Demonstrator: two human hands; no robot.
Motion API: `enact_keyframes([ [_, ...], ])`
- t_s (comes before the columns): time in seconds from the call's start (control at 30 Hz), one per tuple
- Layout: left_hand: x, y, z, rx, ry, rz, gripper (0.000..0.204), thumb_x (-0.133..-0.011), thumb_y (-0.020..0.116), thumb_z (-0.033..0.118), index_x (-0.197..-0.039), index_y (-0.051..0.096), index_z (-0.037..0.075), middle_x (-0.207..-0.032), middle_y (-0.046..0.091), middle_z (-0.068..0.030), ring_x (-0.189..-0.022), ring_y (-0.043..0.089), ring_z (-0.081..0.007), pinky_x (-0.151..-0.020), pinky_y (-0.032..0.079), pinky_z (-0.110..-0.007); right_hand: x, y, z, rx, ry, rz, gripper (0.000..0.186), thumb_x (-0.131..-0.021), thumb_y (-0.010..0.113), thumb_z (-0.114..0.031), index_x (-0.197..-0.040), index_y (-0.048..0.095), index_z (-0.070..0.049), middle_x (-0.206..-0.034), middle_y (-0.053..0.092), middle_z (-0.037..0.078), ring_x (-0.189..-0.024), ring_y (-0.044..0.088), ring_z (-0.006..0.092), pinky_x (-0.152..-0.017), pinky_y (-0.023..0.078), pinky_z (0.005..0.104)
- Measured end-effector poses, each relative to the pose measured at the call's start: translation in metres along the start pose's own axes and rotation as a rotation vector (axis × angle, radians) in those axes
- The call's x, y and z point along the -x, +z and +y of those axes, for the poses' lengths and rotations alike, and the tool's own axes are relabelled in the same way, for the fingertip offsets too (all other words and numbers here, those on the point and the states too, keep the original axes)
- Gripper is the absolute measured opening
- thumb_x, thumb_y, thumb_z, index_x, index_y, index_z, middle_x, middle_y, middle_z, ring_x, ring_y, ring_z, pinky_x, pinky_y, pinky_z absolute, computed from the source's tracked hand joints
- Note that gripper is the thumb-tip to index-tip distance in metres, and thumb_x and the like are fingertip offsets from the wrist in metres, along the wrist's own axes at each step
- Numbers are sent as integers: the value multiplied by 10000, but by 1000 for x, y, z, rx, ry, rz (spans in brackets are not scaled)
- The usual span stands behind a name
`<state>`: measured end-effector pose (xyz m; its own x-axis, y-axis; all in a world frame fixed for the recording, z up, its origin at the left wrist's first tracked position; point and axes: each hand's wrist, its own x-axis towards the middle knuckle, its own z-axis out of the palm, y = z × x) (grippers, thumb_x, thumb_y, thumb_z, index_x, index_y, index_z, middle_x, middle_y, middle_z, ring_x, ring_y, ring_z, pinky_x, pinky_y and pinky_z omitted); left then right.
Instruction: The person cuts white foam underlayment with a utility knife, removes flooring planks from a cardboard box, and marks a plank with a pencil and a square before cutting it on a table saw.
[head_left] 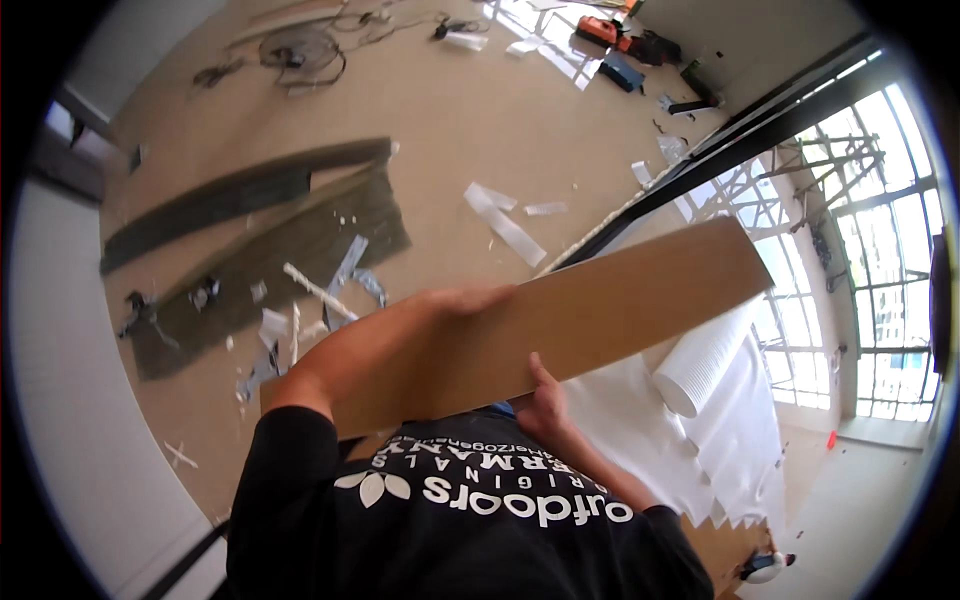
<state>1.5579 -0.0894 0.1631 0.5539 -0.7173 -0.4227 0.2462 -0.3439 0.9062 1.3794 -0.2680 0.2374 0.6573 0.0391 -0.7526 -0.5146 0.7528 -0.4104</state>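
A long, flat brown board (620, 300) lies tilted across the front of my body, its far end rising to the right. My left forearm reaches over the board's left part, and my left hand (485, 298) grips its far edge, with the fingers mostly hidden. Against the near edge, my right hand (545, 400) holds the board with the thumb up over its face; the other fingers are out of sight beneath it.
Strips of dark matting (290, 250), plastic scraps (347, 270) and white strips (505, 225) litter the floor to the left and ahead. A white roll (700, 365) rests on white sheeting (720, 450) at right. Orange tools (600, 32) and a coiled cable (300, 55) lie farther off.
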Motion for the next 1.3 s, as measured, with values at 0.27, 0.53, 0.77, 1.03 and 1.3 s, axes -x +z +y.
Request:
enact_keyframes([
  [0.27,-3,-226,-51,344,-280,311,679,-1089,381,576,-1493,531,51,-1479,580,-93,-1359,523,-217,-1141,391,-353,-211,184,-110,1000,376,-594,539,-1046,586,-339,-1477,495,-29,-1272,681,139,-1005,659,215,-882,547,360],
  [0.53,31,-337,-56,739,-328,544,753,-1079,408,587,-1523,452,-19,-1545,507,-108,-1409,471,-242,-1198,337,-374,-401,338,-245,1136,664,-799,504,-1007,648,-441,-1270,698,-14,-1122,748,123,-913,715,206,-821,580,336],
  [0.77,-71,-495,-65,1171,-329,658,780,-1053,383,644,-1544,436,40,-1546,512,-109,-1409,490,-268,-1173,397,-426,-708,339,-418,1661,-257,-349,472,-1001,613,-355,-1267,669,31,-1037,755,162,-918,717,240,-848,561,396],
  [1.03,-211,-732,-15,1247,-446,866,817,-998,424,728,-1496,505,85,-1494,555,-110,-1357,528,-299,-1137,417,-506,-765,154,-614,2129,177,319,227,-983,550,-161,-911,717,-24,-730,718,116,-573,694,214,-527,553,392],
  [1.3,-355,-960,66,1333,-406,897,827,-997,410,737,-1497,505,85,-1456,588,-108,-1355,537,-302,-1138,420,-497,-959,306,-649,1315,347,464,301,-944,613,-289,-1069,741,-48,-814,724,110,-677,712,231,-602,570,375],
])
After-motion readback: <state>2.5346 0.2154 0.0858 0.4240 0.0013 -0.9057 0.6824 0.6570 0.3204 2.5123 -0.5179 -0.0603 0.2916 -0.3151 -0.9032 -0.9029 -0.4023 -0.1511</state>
